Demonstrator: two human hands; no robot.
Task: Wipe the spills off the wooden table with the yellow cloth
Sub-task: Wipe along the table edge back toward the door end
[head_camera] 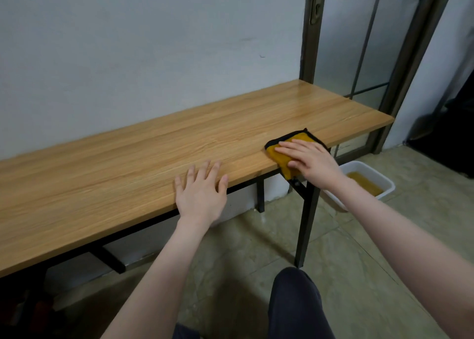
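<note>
Both hands lie flat with fingers spread, gripping nothing. Fingers point(291, 147) of the right hand point(311, 160) press on the yellow cloth point(280, 156), which hangs partly over the desk point(128, 164) front edge. Left hand point(201, 191) rests near, on bare wood.

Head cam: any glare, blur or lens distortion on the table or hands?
Head view: soft, dim, even light with no hard shadows; a pale sheen on the wooden table at its far end by the glass door; wide-angle bowing in the door frame and table edge; left hand, right hand and yellow cloth look sharp.
</note>
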